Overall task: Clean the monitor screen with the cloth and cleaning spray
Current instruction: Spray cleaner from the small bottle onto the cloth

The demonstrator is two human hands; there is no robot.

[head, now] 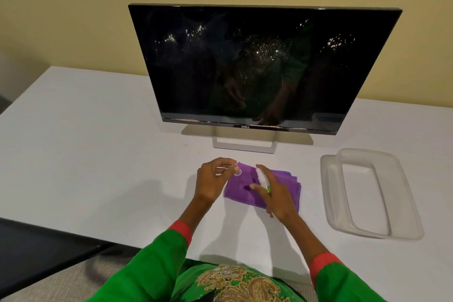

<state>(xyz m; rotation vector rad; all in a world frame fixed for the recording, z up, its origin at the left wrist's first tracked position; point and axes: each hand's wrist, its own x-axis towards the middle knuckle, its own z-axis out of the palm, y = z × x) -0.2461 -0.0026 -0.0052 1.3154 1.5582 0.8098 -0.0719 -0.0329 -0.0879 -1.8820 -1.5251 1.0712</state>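
Note:
A black monitor [257, 64] stands at the back of the white table [98, 142], its dark screen dotted with several patches of spray droplets. In front of it lies a folded purple cloth [241, 186]. My right hand [277, 193] hovers over the cloth and holds a small spray bottle [261, 175] with a white nozzle and a green body. My left hand [214, 179] is at the cloth's left edge, its fingers pinched on a small clear cap [237, 171].
A clear plastic container [362, 171] and its lid [331, 186] lie to the right of the cloth. A dark surface [36, 252] sits lower left, past the table's near edge. A yellow wall rises behind the monitor.

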